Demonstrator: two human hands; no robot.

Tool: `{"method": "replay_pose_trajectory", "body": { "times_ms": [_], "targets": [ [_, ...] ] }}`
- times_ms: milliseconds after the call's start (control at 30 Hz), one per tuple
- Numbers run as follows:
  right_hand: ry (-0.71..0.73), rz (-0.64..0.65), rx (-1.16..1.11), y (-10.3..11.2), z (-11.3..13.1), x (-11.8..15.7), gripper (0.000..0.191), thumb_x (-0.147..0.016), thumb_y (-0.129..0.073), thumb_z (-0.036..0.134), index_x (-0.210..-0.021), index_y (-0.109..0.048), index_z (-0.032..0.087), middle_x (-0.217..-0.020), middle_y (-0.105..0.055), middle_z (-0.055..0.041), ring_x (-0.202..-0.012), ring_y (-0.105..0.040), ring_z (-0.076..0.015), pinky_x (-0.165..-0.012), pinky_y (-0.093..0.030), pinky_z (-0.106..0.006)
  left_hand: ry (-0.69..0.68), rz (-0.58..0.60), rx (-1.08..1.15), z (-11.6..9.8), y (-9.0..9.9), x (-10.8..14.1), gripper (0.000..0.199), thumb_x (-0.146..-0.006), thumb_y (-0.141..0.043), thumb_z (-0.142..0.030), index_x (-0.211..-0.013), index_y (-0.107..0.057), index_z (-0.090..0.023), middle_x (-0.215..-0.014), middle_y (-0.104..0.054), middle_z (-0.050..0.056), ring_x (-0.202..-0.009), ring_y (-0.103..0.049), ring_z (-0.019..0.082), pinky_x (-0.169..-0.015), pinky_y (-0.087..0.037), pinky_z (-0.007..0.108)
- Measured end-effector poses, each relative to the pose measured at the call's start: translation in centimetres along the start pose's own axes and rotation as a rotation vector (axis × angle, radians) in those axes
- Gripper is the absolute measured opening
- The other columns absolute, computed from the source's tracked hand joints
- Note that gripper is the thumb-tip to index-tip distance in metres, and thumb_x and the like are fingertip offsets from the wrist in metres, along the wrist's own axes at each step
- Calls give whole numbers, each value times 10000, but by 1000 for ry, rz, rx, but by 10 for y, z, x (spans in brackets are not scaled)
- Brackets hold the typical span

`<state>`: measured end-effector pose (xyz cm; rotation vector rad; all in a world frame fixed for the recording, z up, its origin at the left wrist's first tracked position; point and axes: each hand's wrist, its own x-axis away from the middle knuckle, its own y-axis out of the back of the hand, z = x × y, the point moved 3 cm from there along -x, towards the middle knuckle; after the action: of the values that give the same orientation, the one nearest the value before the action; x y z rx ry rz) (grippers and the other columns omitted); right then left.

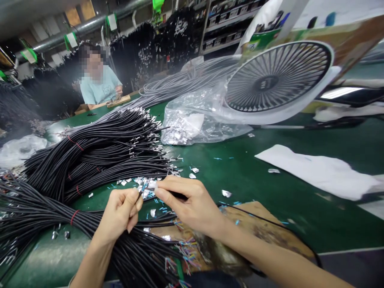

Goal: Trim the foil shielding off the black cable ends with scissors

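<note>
My left hand (121,210) is closed around the end of a black cable (139,195), where a short blue piece shows. At its tip, my right hand (193,202) pinches a whitish-silver piece of foil (152,185) between thumb and forefinger. Something dark and slender (179,195) lies under the right fingers; its kind is mostly hidden. Below the hands spreads a bundle of black cables (144,252) with coloured wire ends (187,256). Foil scraps (147,193) and small blue bits (163,209) are scattered on the green table (222,168) around the hands.
Tied black cables (99,148) are heaped at left. A clear plastic bag (201,116) and a round fan (270,82) stand beyond. White paper (312,170) lies at right, near a stained brown board (264,228) and a thin black cord (288,229). Across the table sits a person (99,86).
</note>
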<state>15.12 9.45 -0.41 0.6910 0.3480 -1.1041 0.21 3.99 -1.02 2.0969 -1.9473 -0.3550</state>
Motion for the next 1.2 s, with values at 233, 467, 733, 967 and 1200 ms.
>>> {"method": "replay_pose_trajectory", "body": {
  "times_ms": [233, 467, 733, 967, 1200],
  "targets": [
    [-176, 7, -134, 0, -5, -3, 272, -806, -564, 378, -637, -555, 165, -593, -512, 3, -549, -459, -112, -484, -349, -221, -49, -35, -62, -5, -10, 2, 482, -833, -469, -513, -527, -571, -154, -335, -359, -42, -300, -321, 62, -326, -226, 201],
    [-232, 19, -237, -2, -10, -5, 245, -815, -505, 309, -616, -482, 167, -572, -442, 28, -528, -375, -96, -492, -307, -218, -134, -95, -137, -8, -7, 0, 278, -788, -572, -389, -685, -670, -151, -577, -614, 17, -482, -508, 113, -445, -378, 216],
    [-340, 100, -253, -4, -8, -8, 201, -729, -580, 269, -583, -500, 156, -548, -416, 42, -530, -366, -92, -498, -287, -217, -190, -112, -256, -13, -2, 2, 270, -800, -564, -322, -626, -690, -157, -528, -585, 10, -463, -462, 109, -449, -329, 226],
    [-348, 137, -178, -4, -11, -7, 273, -706, -594, 239, -526, -401, 167, -519, -347, 56, -530, -317, -85, -495, -250, -214, -197, -39, -303, -16, -6, 6, 293, -829, -524, -315, -665, -701, -147, -549, -607, 11, -494, -467, 110, -502, -336, 219],
    [-325, 263, -473, -11, -20, -5, 316, -717, -571, 464, -653, -477, 169, -513, -364, 59, -461, -301, -82, -459, -267, -220, -148, 44, -165, -4, 6, -2, 266, -765, -595, -364, -687, -710, -138, -598, -635, 36, -548, -526, 138, -522, -386, 229]
  ]
}}
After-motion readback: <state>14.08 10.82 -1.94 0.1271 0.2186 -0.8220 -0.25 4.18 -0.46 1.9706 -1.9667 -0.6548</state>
